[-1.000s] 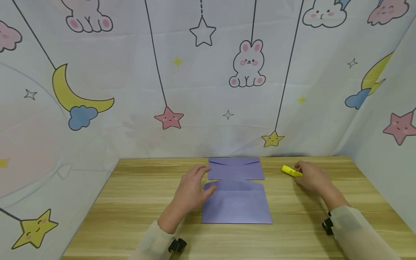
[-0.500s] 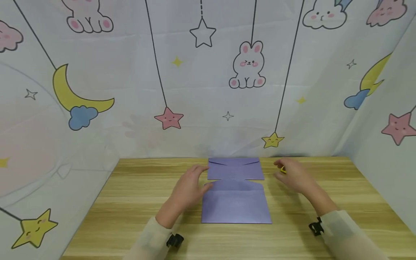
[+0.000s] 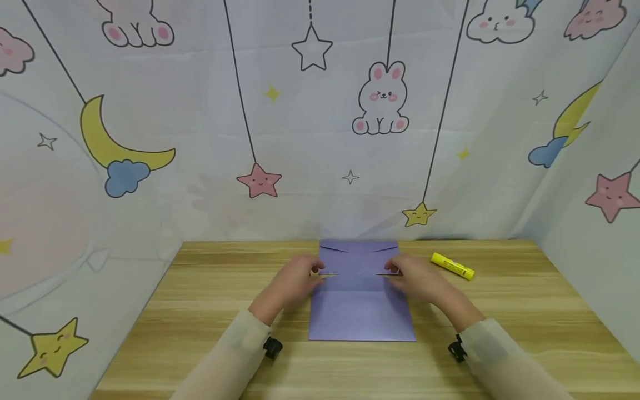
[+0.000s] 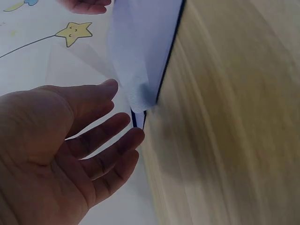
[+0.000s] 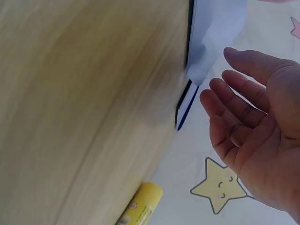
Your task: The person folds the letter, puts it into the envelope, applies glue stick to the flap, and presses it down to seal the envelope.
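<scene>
A purple envelope [image 3: 361, 316] lies on the table with its flap toward the back. Behind it is a second purple envelope [image 3: 357, 253], and the front flap meets its near edge. At the left side, near where the two meet, is my left hand [image 3: 298, 278], its fingers loosely bent with nothing held. My right hand [image 3: 412, 276] sits at the opposite side in a similar pose, holding nothing. Both wrist views show the fingers close to the paper; whether any fingertip touches it I cannot tell. To the right lies a yellow glue stick [image 3: 452, 266], capped end unclear.
A wood-grain table [image 3: 210, 311] bears everything. Behind it hangs a white cloth [image 3: 310, 139] printed with stars, a moon and rabbits, reaching down to the table's back edge. More of this cloth encloses the left and right sides.
My right hand has left the glue stick lying on the table and moved left to the envelopes' right side. My left hand has shifted only slightly.
</scene>
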The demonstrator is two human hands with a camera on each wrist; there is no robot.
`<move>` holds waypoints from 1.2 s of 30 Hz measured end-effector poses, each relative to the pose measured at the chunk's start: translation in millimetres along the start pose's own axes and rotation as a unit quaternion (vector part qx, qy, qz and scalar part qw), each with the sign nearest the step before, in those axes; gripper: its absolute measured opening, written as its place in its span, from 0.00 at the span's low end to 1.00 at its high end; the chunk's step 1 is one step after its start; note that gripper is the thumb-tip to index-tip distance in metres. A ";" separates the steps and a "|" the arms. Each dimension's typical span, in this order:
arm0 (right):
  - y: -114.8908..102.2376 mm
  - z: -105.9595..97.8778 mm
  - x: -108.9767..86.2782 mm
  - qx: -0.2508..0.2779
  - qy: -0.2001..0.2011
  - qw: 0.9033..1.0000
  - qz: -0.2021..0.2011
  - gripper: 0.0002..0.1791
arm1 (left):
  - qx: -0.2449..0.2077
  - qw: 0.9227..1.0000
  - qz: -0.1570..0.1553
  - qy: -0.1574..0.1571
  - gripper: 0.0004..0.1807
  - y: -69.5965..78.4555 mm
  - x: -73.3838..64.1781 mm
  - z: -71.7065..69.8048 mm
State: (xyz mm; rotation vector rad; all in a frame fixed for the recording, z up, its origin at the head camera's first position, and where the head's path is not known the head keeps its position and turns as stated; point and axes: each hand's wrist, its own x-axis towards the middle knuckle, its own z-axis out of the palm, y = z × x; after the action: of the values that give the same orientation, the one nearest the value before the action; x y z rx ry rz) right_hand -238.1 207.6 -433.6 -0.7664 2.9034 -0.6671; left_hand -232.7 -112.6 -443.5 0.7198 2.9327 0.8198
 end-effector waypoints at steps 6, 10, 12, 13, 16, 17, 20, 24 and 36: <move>-3.5 7.4 6.3 -0.027 -0.020 0.999 0.004 0.10 | 0.010 1.000 0.015 -0.016 0.08 -3.8 9.0 6.5; -4.5 9.9 9.2 -0.041 -0.027 0.999 0.008 0.08 | 0.012 1.000 0.019 -0.016 0.05 -5.1 11.1 9.0; -4.5 10.3 9.9 -0.048 -0.027 0.998 0.005 0.08 | 0.013 1.000 0.022 -0.015 0.05 -5.6 11.6 9.6; -4.4 10.4 10.0 -0.054 -0.026 0.998 0.004 0.08 | 0.013 1.000 0.023 -0.013 0.05 -5.6 11.9 9.6; -4.0 10.7 9.3 -0.057 -0.022 0.998 0.001 0.09 | 0.015 1.000 0.025 -0.009 0.04 -5.7 12.5 9.8; -3.8 11.0 8.8 -0.059 -0.018 0.998 -0.002 0.08 | 0.016 1.000 0.024 -0.008 0.04 -5.5 12.4 9.9; -3.9 12.0 6.9 -0.064 0.000 0.998 -0.016 0.07 | 0.017 1.000 0.018 -0.005 0.04 -3.9 11.3 9.5; -5.4 13.9 3.3 -0.081 0.029 0.996 -0.032 0.07 | 0.019 1.000 0.023 -0.001 0.04 -2.1 8.0 9.3; -10.5 14.4 -14.8 -0.121 0.060 0.985 -0.112 0.10 | 0.038 0.996 0.077 -0.025 0.06 1.7 -5.0 6.9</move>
State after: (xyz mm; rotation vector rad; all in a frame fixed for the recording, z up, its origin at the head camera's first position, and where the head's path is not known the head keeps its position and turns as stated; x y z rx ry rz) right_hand -217.9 200.9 -442.8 -1.1306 3.0744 -0.3909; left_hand -226.5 -110.2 -449.2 0.9681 2.9066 0.6907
